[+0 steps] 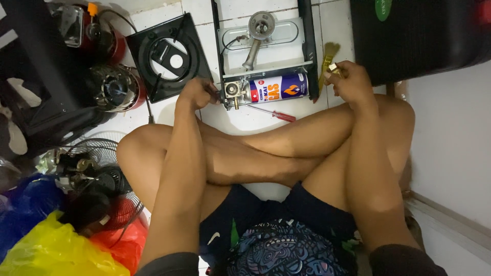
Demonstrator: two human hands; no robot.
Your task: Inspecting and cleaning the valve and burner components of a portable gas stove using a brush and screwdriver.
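White floor tile (240,122) lies bare between both hands.

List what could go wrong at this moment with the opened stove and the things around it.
1. The left hand works at the valve while the gas canister lies seated in the opened stove; gas might leak.
2. The screwdriver lies loose on the floor by the shins; a leg could knock it.
3. The right hand grips a small brush, leaving one hand for the valve.

Things counted on the floor
One stove (266,48), one gas can (279,88), one screwdriver (273,113), one brush (328,59), one black plate (169,56) and two hands are seen.
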